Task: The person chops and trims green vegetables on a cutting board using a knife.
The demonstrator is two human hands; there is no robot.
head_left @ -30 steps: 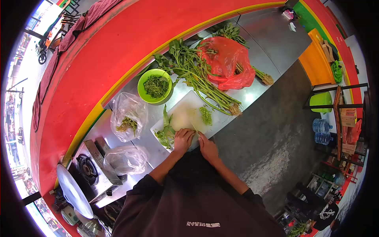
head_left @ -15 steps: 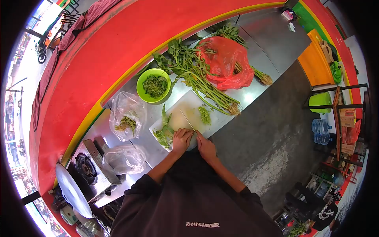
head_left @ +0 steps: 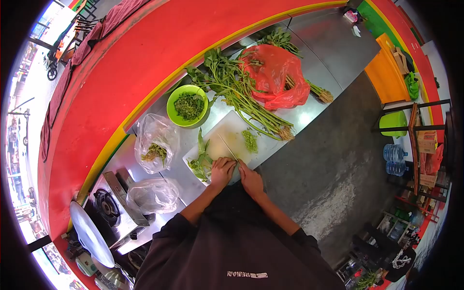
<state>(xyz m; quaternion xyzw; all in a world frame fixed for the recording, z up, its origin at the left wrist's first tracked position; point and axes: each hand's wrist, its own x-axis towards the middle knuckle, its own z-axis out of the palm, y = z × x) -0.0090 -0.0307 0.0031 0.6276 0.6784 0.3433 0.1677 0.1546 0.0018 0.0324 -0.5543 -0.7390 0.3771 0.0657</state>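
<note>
A thin knife lies over the white cutting board, its handle end in my right hand, whose fingers are closed round it. Just left of the blade, my left hand rests on the board with curled fingers; what is under them is hidden. Chopped green pieces sit on the board's right part. Leafy greens lie at its left corner, beside my left hand. Behind the board stands a green bowl with cut leaves in it.
Long-stemmed greens and a red plastic bag lie behind the board on the metal counter. Left are two clear bags and a gas stove. A red wall runs along the back.
Since a second ago the knife blade has swung and shows longer across the board, pointing up and left. Both hands have shifted only slightly.
</note>
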